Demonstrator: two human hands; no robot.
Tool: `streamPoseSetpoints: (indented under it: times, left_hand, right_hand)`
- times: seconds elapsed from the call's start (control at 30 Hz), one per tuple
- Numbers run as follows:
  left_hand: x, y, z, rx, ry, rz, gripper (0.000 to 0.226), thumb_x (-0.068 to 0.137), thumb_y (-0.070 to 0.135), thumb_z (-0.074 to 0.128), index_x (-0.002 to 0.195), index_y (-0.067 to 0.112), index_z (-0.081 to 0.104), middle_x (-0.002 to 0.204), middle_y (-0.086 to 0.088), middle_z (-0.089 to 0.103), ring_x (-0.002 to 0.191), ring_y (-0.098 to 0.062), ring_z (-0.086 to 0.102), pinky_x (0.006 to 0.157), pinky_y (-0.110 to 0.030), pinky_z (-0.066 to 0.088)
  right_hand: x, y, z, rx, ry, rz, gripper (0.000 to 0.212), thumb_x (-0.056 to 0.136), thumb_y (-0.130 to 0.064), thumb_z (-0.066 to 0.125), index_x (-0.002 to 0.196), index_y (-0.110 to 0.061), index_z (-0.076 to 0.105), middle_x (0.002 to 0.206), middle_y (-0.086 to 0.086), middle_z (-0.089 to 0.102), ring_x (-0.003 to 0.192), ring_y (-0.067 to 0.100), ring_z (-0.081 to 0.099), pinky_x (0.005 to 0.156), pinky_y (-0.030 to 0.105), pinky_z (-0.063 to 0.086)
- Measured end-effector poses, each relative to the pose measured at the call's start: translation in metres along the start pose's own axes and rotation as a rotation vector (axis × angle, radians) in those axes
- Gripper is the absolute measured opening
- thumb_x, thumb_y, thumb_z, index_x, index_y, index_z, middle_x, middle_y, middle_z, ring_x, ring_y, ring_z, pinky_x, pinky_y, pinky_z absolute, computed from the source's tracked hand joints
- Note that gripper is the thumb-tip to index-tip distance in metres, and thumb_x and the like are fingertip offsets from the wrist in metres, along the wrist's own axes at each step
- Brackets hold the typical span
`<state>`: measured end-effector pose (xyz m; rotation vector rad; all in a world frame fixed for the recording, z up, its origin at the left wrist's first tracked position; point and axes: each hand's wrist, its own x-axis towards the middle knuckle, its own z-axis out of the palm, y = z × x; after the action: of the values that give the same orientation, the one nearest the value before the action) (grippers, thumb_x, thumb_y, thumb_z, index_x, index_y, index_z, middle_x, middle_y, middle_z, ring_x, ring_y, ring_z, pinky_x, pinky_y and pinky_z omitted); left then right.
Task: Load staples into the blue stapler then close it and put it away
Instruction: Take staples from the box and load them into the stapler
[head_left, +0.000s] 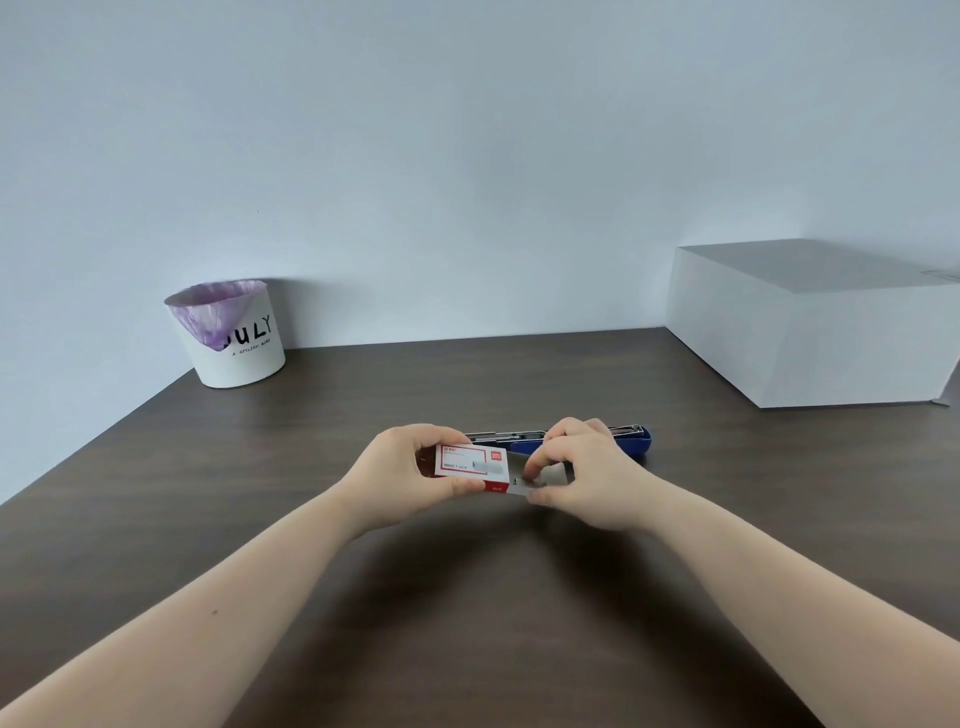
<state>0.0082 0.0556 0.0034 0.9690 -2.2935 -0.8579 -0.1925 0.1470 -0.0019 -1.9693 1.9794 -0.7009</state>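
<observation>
The blue stapler lies on the dark brown surface, just behind the hands, at about 12 o'clock from them. Most of it is hidden. Only its blue end at 3 o'clock and a thin metal strip at 9 o'clock show past the fingers. It looks opened out flat, but that is hard to tell.

The left hand is closed around a small red and white staple box, thumb below and fingers on top. The words on the box are too small to read. A grey inner tray sticks out of the box toward 3 o'clock. The right hand pinches into that tray with thumb and finger. What lies in the tray is blurry, so I cannot tell if the fingers hold staples or only the tray.

At 10 o'clock, far back by the wall, stands a white bin with black letters. A purple bag lines it and folds over its rim. The inside of the bin cannot be seen.

At 2 o'clock sits a big white box, shut. Its right side is cut off by the edge of the picture.
</observation>
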Motion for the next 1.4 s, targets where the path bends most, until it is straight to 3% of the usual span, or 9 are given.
streamPoseSetpoints:
  times: [0.2, 0.33, 0.4, 0.63, 0.87, 1.0, 1.1, 1.23, 1.4]
  left_hand:
    - [-0.003, -0.004, 0.004, -0.024, -0.003, -0.001, 0.044, 0.064, 0.031, 0.083, 0.104, 0.024, 0.066, 0.098, 0.012, 0.07, 0.091, 0.001, 0.066, 0.085, -0.02, 0.055]
    - [-0.005, -0.007, 0.004, -0.029, -0.013, -0.007, 0.04, 0.064, 0.03, 0.082, 0.1, 0.031, 0.065, 0.098, 0.014, 0.069, 0.092, -0.001, 0.066, 0.088, -0.023, 0.055]
    - [-0.005, -0.009, 0.003, -0.02, -0.019, -0.005, 0.039, 0.064, 0.031, 0.082, 0.098, 0.035, 0.063, 0.098, 0.015, 0.068, 0.092, -0.002, 0.066, 0.089, -0.025, 0.055]
    - [-0.007, -0.008, 0.004, -0.015, -0.026, 0.032, 0.036, 0.064, 0.031, 0.082, 0.083, 0.049, 0.058, 0.093, 0.015, 0.07, 0.091, -0.006, 0.067, 0.088, -0.028, 0.056]
    - [-0.007, -0.012, 0.006, -0.003, -0.023, 0.03, 0.035, 0.065, 0.031, 0.082, 0.084, 0.049, 0.058, 0.094, 0.016, 0.069, 0.091, -0.006, 0.067, 0.088, -0.025, 0.055]
    - [-0.007, -0.018, 0.006, -0.006, -0.004, -0.001, 0.036, 0.065, 0.031, 0.082, 0.094, 0.04, 0.062, 0.099, 0.011, 0.07, 0.092, -0.006, 0.067, 0.09, -0.025, 0.054]
    - [-0.008, -0.022, 0.004, -0.006, 0.035, -0.023, 0.038, 0.067, 0.033, 0.08, 0.1, 0.034, 0.063, 0.099, 0.012, 0.07, 0.09, -0.005, 0.067, 0.086, -0.021, 0.053]
    - [-0.011, -0.024, 0.002, -0.03, 0.112, -0.038, 0.036, 0.069, 0.037, 0.077, 0.102, 0.029, 0.065, 0.097, 0.014, 0.07, 0.081, 0.005, 0.063, 0.072, -0.006, 0.047]
    - [-0.014, -0.027, 0.002, -0.056, 0.122, -0.05, 0.031, 0.071, 0.037, 0.076, 0.099, 0.03, 0.066, 0.098, 0.011, 0.071, 0.09, -0.006, 0.066, 0.084, -0.022, 0.052]
  right_hand:
    - [0.002, -0.005, 0.0, 0.006, -0.052, 0.02, 0.024, 0.075, -0.03, 0.076, 0.065, -0.038, 0.055, 0.102, -0.007, 0.046, 0.109, 0.016, 0.035, 0.094, 0.029, 0.031]
    - [0.003, -0.003, -0.001, 0.032, -0.049, -0.008, 0.008, 0.081, -0.037, 0.069, 0.082, -0.029, 0.069, 0.104, -0.007, 0.054, 0.109, 0.013, 0.04, 0.095, 0.027, 0.03]
    - [0.002, -0.002, 0.0, 0.026, -0.032, -0.023, 0.021, 0.086, -0.038, 0.063, 0.092, -0.021, 0.074, 0.104, -0.008, 0.058, 0.106, 0.009, 0.042, 0.093, 0.025, 0.029]
    - [0.006, 0.0, 0.007, -0.035, 0.061, -0.086, 0.007, 0.082, -0.026, 0.069, 0.087, -0.023, 0.073, 0.086, -0.017, 0.055, 0.097, 0.01, 0.041, 0.082, 0.019, 0.03]
    - [0.009, 0.005, 0.013, -0.126, 0.054, -0.147, 0.013, 0.088, -0.02, 0.061, 0.087, -0.023, 0.073, 0.101, -0.006, 0.062, 0.101, 0.014, 0.039, 0.085, 0.02, 0.03]
    - [0.011, 0.005, 0.009, 0.076, 0.298, -0.038, 0.015, 0.09, -0.011, 0.053, 0.079, -0.02, 0.057, 0.098, 0.002, 0.07, 0.096, 0.019, 0.058, 0.084, 0.031, 0.049]
    - [0.014, 0.007, 0.001, 0.409, 0.403, 0.169, 0.015, 0.092, -0.007, 0.049, 0.08, -0.015, 0.054, 0.093, 0.011, 0.07, 0.077, 0.019, 0.068, 0.059, 0.028, 0.056]
    - [0.011, 0.006, -0.003, 0.757, 0.332, 0.318, 0.024, 0.092, 0.003, 0.036, 0.102, -0.012, 0.052, 0.094, 0.017, 0.061, 0.063, 0.017, 0.062, 0.04, 0.023, 0.048]
    - [0.008, -0.001, -0.004, 1.086, 0.155, 0.534, 0.042, 0.077, 0.012, 0.026, 0.09, -0.006, 0.061, 0.075, 0.011, 0.052, 0.058, 0.018, 0.056, 0.037, 0.02, 0.046]
